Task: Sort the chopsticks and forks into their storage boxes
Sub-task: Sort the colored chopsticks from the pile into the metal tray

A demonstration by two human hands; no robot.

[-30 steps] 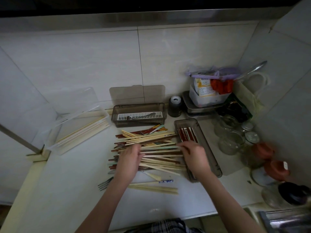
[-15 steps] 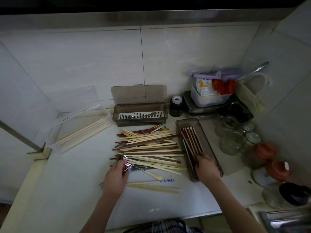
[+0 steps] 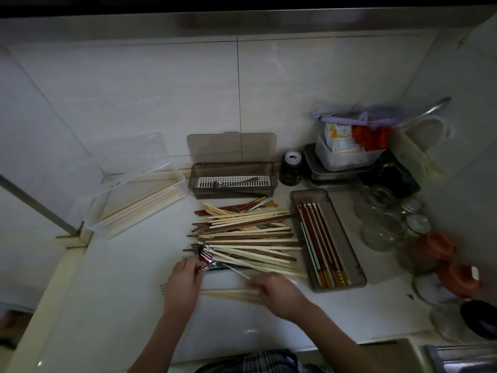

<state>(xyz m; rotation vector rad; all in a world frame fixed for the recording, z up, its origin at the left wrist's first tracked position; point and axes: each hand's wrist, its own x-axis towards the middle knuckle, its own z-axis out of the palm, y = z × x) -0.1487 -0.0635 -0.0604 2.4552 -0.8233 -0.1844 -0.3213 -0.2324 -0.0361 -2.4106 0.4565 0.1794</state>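
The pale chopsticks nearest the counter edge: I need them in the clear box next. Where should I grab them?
Pinch the pale chopsticks mid-length from above; they lie flat, side by side and clear of the pile. The right hand is already over them.

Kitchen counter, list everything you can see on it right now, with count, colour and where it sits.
clear box: one, transparent, lid up, left; holds pale chopsticks
grey box: one, smoky, lid up, back centre; white slotted insert with metal utensil
grey tray: one, smoky, right of pile; holds red and pale chopsticks
chopstick pile: many, pale, brown and red, centre
forks: a few, metal, pile's near-left edge
dark jar: one, white cap, back
glass jars: several, clear, right
food containers: stacked, back right
left hand: fingers at forks
right hand: blurred, over pale chopsticks
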